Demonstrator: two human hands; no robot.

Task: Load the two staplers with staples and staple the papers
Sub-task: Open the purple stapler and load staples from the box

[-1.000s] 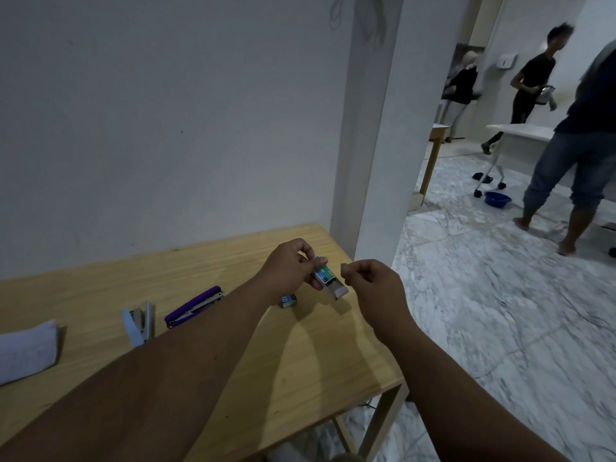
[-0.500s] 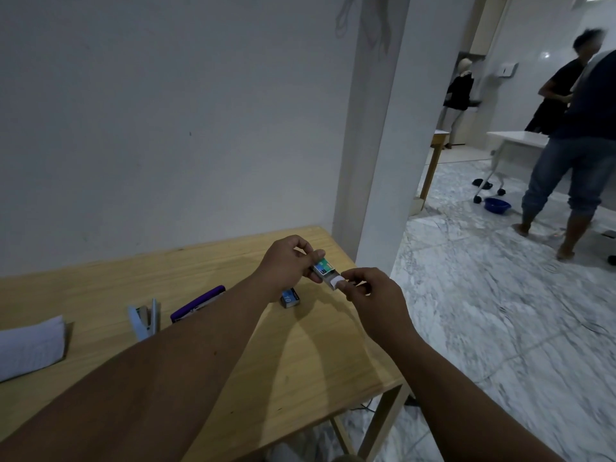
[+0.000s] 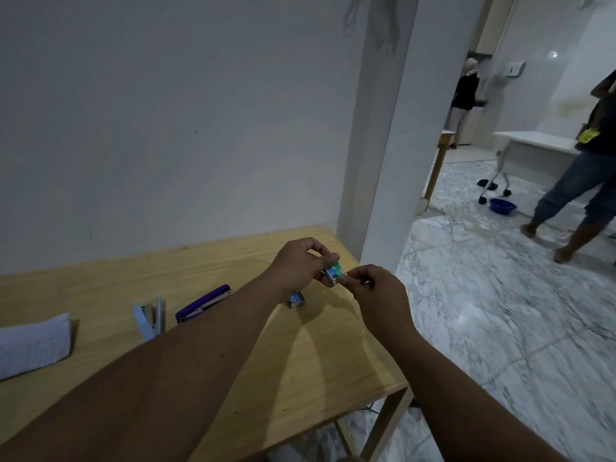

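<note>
My left hand holds a small green-and-blue staple box above the right end of the wooden table. My right hand is pinched right against the box's right end, and a thin pale staple strip shows between its fingers. A second small blue staple box lies on the table just below my left wrist. A purple stapler lies shut to the left. A light blue stapler lies hinged open beside it. White papers rest at the far left.
The table stands against a grey wall, with a white pillar at its right corner. On the marble floor to the right are a blue bowl, a white wheeled table and people standing.
The staple box's tray stood pulled out a second ago and now sits pushed in. My right hand has closed in from apart to touching the box's end.
</note>
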